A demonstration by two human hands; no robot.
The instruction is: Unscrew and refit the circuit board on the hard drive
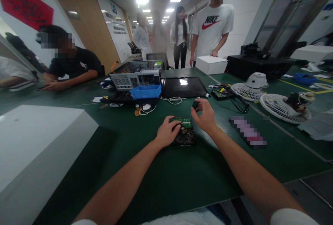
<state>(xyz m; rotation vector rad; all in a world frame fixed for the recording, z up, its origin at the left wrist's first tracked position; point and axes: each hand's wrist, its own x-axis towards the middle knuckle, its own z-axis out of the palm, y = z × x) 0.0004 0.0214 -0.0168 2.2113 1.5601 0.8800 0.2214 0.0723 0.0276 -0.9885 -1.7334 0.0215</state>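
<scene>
— So, where is the hard drive (pixel 185 134)?

— Flat on the green table (pixel 156 180), straight ahead of the person and between both forearms. Its green circuit board faces up.

— And the left hand (pixel 166 133)?

— It lies on the drive's left edge, fingers curled over the top and closed on it.

— What about the right hand (pixel 206 117)?

— It hovers just above the drive's far right corner. Thumb and fingers are pinched together on a small dark part (pixel 195 105). It is too small to say what it is.

— What sits beyond the hands?

— A blue bin (pixel 145 92), and behind it an open computer case (pixel 135 74). A black panel (pixel 183 87) lies flat just right of the bin, with loose white cable in front.

— Anything to the right?

— 2 white fan grilles (pixel 246 92) lie well apart from the drive, near a tangle of black wires.

— Are there other people?

— 1 seated person (pixel 74 65) leans both arms on the table at the far left. 1 standing person (pixel 212 27) at the far end rests a hand on a white box (pixel 211 65). Others stand farther down the corridor, blurred.
</scene>
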